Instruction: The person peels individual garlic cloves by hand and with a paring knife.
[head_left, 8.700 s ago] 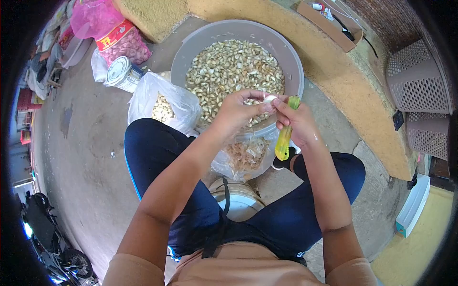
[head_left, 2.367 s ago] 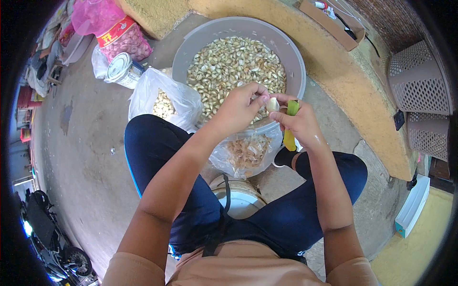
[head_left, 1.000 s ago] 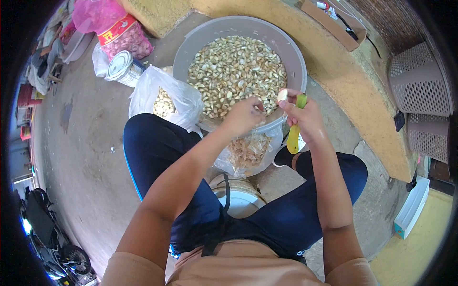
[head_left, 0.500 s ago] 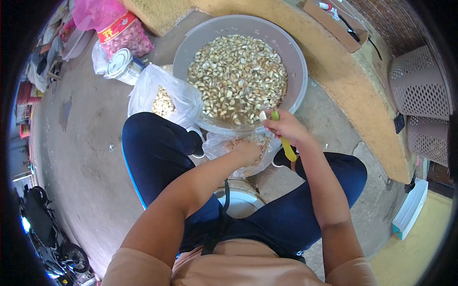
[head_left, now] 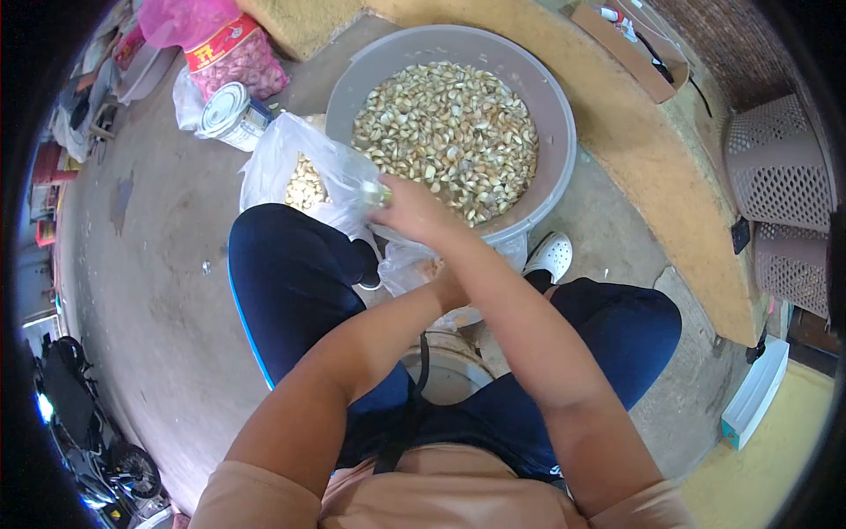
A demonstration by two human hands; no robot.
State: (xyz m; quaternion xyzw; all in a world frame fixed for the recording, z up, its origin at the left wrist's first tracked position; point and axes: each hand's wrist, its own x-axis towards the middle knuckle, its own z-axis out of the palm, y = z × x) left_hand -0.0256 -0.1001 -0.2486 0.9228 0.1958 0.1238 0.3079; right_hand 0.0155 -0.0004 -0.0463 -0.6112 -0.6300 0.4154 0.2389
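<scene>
My right hand (head_left: 410, 210) reaches across my left arm to the rim of a white plastic bag (head_left: 339, 172) that holds peeled garlic cloves (head_left: 304, 187). Its fingers are closed, and a greenish bit of the slim yellow-green tool (head_left: 382, 196) shows at the fingertips, blurred. Below the right forearm is my left hand (head_left: 451, 284), mostly hidden, over a clear plastic bag (head_left: 405, 267) with pale peelings; its fingers do not show. Beyond both hands a large grey tub (head_left: 557, 167) holds many garlic cloves (head_left: 449, 132) in water.
A lidded paint pail (head_left: 233, 116) and a pink mesh sack of garlic (head_left: 240, 66) stand at the back left. A yellow ledge (head_left: 652, 167) curves along the right, with a cardboard box (head_left: 621, 44) on it. A bucket (head_left: 449, 370) sits between my legs.
My right hand has swung left from the tub's near right edge to the white bag, crossing over my left arm. The garlic clove at its fingertips no longer shows clearly.
</scene>
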